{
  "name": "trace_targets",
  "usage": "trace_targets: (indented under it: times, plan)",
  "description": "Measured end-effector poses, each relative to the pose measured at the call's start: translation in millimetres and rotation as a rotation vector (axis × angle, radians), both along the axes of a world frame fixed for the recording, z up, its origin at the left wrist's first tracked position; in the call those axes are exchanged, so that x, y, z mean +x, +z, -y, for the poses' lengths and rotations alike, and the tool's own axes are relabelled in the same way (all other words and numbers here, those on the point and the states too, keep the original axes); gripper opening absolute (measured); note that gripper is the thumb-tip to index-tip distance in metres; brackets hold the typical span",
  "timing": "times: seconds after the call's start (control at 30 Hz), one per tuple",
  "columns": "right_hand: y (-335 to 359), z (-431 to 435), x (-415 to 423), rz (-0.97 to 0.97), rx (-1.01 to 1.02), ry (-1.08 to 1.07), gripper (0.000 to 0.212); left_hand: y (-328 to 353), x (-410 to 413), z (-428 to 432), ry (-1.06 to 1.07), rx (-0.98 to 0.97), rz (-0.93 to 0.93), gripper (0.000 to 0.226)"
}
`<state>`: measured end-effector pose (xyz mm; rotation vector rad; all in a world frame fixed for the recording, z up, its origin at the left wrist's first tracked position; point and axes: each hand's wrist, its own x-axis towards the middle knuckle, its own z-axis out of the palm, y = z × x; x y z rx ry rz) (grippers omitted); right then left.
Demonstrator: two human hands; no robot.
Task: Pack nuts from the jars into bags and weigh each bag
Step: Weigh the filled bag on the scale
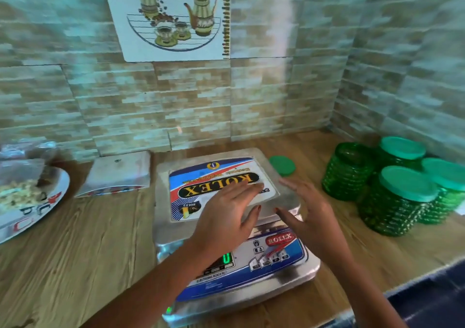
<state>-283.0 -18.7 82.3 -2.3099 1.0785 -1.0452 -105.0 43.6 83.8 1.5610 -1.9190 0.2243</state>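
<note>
Empty left hand point(226, 214) and right hand point(309, 217) spread flat over the scale point(214, 176), its display end nearest.

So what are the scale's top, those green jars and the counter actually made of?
Scale pan: looks like brushed stainless steel, grey with soft reflections, with a printed sticker on top.
Green jars: probably translucent ribbed plastic with glossy highlights, though glass is possible.
Their lids: opaque plastic with a matte finish.
Counter: wood grain, possibly laminate.
</note>
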Motion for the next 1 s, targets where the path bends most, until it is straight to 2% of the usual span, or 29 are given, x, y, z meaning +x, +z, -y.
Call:
trace_targets:
  times: [0.23, 0.33, 0.43, 0.5, 0.7, 0.77, 0.83, 1.0]
  plan:
    - [1.9, 32.0, -35.7, -0.039, 0.015, -0.079, 0.056, 15.3, -19.1, 59.6, -0.117, 0.109, 0.158, 0.040]
    - [4.7, 51.1, -51.5, -0.024, -0.012, -0.092, 0.055, 26.8, -27.1, 95.8, -0.095, 0.244, 0.253, 0.047]
    - [7.7, 76.8, -70.2, -0.020, -0.050, -0.084, 0.053, 25.8, -33.9, 156.5, -0.053, 0.460, 0.393, 0.051]
    - [9.8, 97.5, -86.0, -0.039, -0.055, -0.051, 0.053, 21.4, -45.8, 198.4, -0.027, 0.588, 0.396, 0.050]
    - [21.4, 155.3, -134.3, -0.157, 0.002, -0.033, 0.047, -7.7, -78.7, 305.5, 0.135, 0.781, 0.346, 0.049]
    - [25.1, 170.8, -146.1, -0.192, 0.016, -0.032, 0.047, -21.2, -79.1, 327.1, 0.217, 0.856, 0.302, 0.058]
    - [26.7, 190.3, -164.4, -0.219, 0.028, -0.017, 0.048, -35.4, -87.3, 347.9, 0.271, 0.890, 0.183, 0.070]
    - [26.4, 219.2, -187.5, -0.243, 0.022, 0.030, 0.050, -83.1, -69.2, 378.3, 0.464, 1.002, 0.050, 0.118]
